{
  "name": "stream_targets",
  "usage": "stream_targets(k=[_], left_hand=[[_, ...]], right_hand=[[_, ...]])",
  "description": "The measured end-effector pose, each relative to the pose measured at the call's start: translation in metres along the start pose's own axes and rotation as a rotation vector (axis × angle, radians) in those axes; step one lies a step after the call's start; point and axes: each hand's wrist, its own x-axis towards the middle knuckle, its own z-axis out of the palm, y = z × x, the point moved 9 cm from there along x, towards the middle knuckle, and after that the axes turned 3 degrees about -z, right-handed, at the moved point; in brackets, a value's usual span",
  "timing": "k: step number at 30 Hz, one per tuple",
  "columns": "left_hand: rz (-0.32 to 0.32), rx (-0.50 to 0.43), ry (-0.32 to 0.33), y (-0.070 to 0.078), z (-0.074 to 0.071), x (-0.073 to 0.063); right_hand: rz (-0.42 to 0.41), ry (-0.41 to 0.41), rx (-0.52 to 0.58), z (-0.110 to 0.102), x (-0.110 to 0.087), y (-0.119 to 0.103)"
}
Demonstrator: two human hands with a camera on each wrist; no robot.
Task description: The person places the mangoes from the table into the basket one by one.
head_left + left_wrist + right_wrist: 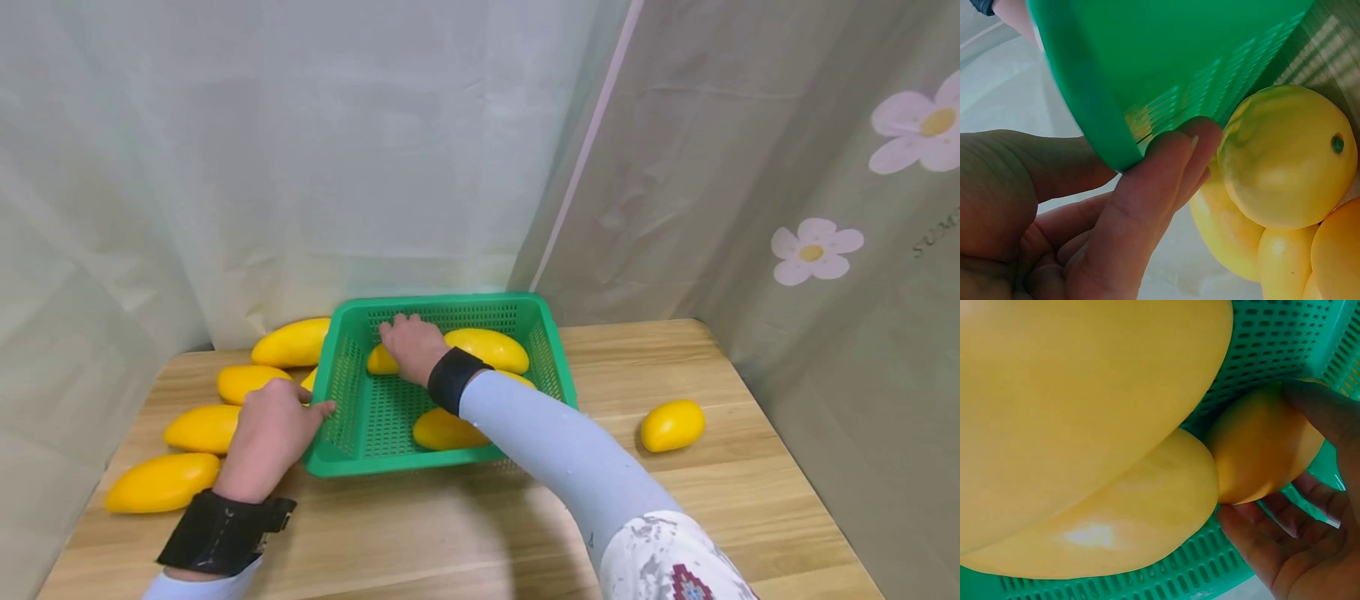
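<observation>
Green basket (405, 463) apparently being loaded.
It is pinched at its left rim by the left hand (272, 429); in the right hand's (414, 347) curled fingers, a yellow mango (1266, 444) is held, far left inside. Once settled, its release seems called for.

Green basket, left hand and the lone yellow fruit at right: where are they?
Green basket (397, 461), head view: near rim.
Left hand (272, 429), head view: back of the hand.
Lone yellow fruit (672, 426), head view: its middle.

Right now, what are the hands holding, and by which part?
The left hand pinches the green basket by its left rim; the right hand holds a yellow fruit by its sides, inside the basket.
</observation>
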Motion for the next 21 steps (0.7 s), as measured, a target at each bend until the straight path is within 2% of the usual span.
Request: stream_targets(k=[6, 13, 21], left_hand=[[0.005, 0.000, 0.006, -0.002, -0.001, 0.000], [0.005, 0.011, 0.007, -0.004, -0.001, 0.002], [0.016, 0.016, 0.028, -0.004, -0.002, 0.004]], right_hand=[[0.005, -0.021, 0.041, -0.005, -0.005, 0.005], [0.043, -0.019, 0.092, -0.022, -0.021, 0.026], [0.060, 0.104, 0.142, -0.039, -0.050, 0.060]])
